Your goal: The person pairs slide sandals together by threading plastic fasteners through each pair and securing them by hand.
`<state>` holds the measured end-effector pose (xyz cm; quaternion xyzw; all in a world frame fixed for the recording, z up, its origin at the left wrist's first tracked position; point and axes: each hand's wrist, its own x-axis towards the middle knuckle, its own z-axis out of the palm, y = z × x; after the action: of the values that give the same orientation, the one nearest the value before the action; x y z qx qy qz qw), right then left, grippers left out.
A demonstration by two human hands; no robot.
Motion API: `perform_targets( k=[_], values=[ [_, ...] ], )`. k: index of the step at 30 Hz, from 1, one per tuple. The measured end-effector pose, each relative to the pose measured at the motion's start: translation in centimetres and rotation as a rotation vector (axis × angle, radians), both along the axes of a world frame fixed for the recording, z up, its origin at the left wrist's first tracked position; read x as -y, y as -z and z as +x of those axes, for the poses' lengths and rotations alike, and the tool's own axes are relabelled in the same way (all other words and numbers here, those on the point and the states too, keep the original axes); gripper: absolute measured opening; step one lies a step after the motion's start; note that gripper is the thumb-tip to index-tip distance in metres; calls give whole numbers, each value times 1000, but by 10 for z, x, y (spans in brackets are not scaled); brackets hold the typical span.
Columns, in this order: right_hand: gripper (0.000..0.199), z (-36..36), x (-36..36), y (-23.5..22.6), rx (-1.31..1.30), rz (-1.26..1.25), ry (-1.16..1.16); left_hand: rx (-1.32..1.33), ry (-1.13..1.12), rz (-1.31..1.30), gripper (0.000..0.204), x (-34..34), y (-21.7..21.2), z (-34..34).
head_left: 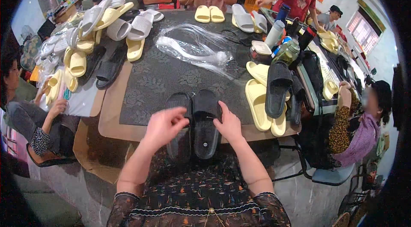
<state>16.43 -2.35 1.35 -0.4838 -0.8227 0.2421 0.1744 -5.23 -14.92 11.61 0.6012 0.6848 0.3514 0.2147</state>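
Note:
Two black slippers stand side by side in front of me at the table's near edge, toes away from me, heels hanging past the edge. My right hand [227, 123] grips the outer edge of the right slipper [206, 141], its index finger along the outside and its thumb at the strap. A short pale line shows on that slipper beside the thumb; I cannot make out what it is. Over the left slipper [179, 143], my left hand [168, 125] is slightly blurred, its fingers loosely curled and apart, with nothing visible in them.
Clear plastic bags [188, 49] lie mid-table on a dark patterned mat [143, 98]. Yellow and grey slippers [87, 34] are heaped at left. Yellow and black slippers [259, 105] lie at right, below bottles and a jar [289, 51]. Several people sit or stand around the table.

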Motion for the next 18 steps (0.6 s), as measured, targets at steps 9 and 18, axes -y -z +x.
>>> perform_targets(
  k=[9,18],
  values=[
    [71,2,8,7,-21,109,36,-597,-116,5,31,-119,85,-11],
    [68,14,11,-29,-184,-188,-51,-101,-10,146,16,-124,103,-26]
  ],
)
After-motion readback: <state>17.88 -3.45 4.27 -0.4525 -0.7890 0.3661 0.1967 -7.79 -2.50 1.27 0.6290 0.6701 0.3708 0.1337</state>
